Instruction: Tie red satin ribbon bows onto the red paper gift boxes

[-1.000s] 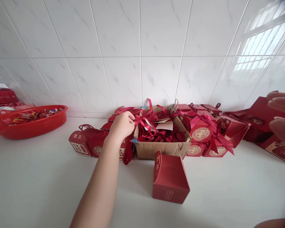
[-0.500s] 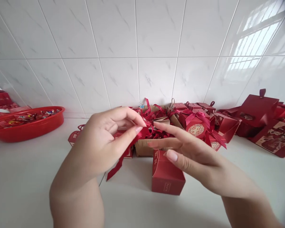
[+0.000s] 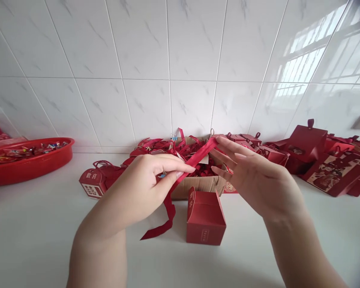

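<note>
A red ribbon [image 3: 202, 154] runs slantwise between my two hands, its loose tail hanging down to the white surface. My left hand [image 3: 156, 180] pinches it between thumb and fingers. At the upper end, the ribbon meets the index and middle fingertips of my right hand [image 3: 255, 176] and is held up there; the thumb stands apart from it. Below the hands, a small red box [image 3: 206, 220] sits on the white surface. Just behind it is an open cardboard box [image 3: 184, 188] full of red ribbons, partly hidden by my hands.
A red plastic basket [image 3: 33, 172] with wrapped candies stands at the left. Near it lies a red box with white characters [image 3: 91, 184]. Several red gift boxes [image 3: 310, 140] crowd the right side. A white tiled wall [image 3: 144, 48] closes off the back.
My right hand has moved up and right and now holds the ribbon's upper end, which stretches out from my left hand. The view has shifted slightly.
</note>
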`<state>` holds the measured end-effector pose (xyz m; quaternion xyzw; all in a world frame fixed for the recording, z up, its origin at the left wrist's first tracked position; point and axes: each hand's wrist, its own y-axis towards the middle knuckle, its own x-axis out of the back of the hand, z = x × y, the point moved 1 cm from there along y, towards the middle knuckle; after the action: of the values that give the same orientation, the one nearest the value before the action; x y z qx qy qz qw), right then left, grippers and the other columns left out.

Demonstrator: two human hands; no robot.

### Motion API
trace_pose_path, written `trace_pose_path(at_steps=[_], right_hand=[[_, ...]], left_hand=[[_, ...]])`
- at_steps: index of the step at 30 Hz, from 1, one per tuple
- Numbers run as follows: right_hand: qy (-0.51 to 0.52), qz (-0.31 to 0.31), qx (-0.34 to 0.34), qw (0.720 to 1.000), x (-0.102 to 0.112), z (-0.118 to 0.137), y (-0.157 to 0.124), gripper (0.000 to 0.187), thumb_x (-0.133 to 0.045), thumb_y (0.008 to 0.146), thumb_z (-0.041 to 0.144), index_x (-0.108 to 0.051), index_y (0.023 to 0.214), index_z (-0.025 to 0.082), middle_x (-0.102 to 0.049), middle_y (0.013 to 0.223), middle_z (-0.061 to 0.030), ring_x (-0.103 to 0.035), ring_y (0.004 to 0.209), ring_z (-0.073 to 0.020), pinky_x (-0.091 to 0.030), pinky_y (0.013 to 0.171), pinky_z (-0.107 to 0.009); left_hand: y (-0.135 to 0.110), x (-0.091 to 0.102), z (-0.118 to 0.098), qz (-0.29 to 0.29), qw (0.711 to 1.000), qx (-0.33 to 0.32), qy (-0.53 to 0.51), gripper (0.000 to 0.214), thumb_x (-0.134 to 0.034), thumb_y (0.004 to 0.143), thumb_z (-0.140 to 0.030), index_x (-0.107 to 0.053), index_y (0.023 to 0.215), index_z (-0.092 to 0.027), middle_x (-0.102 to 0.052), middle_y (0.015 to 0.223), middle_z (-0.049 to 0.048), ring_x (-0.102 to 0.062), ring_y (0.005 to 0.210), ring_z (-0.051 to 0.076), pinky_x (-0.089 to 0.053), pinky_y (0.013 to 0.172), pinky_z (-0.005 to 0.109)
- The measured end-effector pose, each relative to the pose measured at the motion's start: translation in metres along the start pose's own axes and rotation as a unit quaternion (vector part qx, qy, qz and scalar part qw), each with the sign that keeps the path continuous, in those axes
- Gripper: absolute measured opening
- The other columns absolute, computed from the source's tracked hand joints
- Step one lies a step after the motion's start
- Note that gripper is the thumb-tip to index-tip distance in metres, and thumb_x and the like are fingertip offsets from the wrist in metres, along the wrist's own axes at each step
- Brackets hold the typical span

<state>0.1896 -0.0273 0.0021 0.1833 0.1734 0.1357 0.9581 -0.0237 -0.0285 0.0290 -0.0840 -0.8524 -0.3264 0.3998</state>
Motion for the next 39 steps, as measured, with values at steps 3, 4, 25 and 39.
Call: trace_pose_path(at_steps=[3, 4, 25, 39], right_hand=[[-0.009, -0.019, 0.023, 1.000, 0.008, 0.003, 0.004, 0.032, -0.045, 0.085, 0.026, -0.065, 0.109, 0.032, -0.053, 0.135, 0.0045, -0.041, 0.131, -0.0240, -0.043, 0.103, -0.044], [-0.014, -0.031, 0.030, 0.999, 0.010, 0.003, 0.005, 0.031, -0.044, 0.085, 0.027, -0.066, 0.107, 0.033, -0.052, 0.135, 0.0048, -0.041, 0.131, -0.0245, -0.042, 0.103, -0.045], [0.050, -0.198, 0.161, 0.966, 0.036, 0.013, 0.005, 0.020, -0.052, 0.075, 0.023, -0.063, 0.059, 0.026, -0.067, 0.108, -0.0004, -0.054, 0.117, -0.0277, -0.040, 0.099, -0.054], [0.124, -0.313, 0.209, 0.918, 0.077, 0.024, 0.008, 0.005, -0.053, 0.064, 0.013, -0.055, 0.066, 0.017, -0.059, 0.119, -0.0166, -0.053, 0.116, -0.0280, -0.045, 0.093, -0.044]], left_hand=[[0.000, -0.002, 0.002, 0.018, 1.000, 0.003, 0.003, 0.028, -0.048, 0.089, -0.029, -0.069, 0.105, -0.034, -0.069, 0.105, -0.0007, -0.065, 0.090, 0.016, -0.055, 0.077, 0.026], [0.000, -0.002, 0.003, 0.023, 1.000, 0.003, 0.004, 0.028, -0.047, 0.089, -0.030, -0.069, 0.106, -0.034, -0.068, 0.106, -0.0004, -0.064, 0.090, 0.016, -0.055, 0.076, 0.025], [-0.009, 0.006, -0.004, 0.115, 0.991, 0.000, -0.074, 0.023, -0.053, 0.085, -0.028, -0.071, 0.096, -0.038, -0.070, 0.087, -0.0028, -0.065, 0.077, 0.013, -0.052, 0.061, 0.017], [-0.005, 0.005, -0.009, 0.169, 0.983, 0.008, -0.077, 0.017, -0.051, 0.085, -0.031, -0.067, 0.083, -0.027, -0.066, 0.075, 0.0008, -0.061, 0.067, 0.015, -0.050, 0.058, 0.022]])
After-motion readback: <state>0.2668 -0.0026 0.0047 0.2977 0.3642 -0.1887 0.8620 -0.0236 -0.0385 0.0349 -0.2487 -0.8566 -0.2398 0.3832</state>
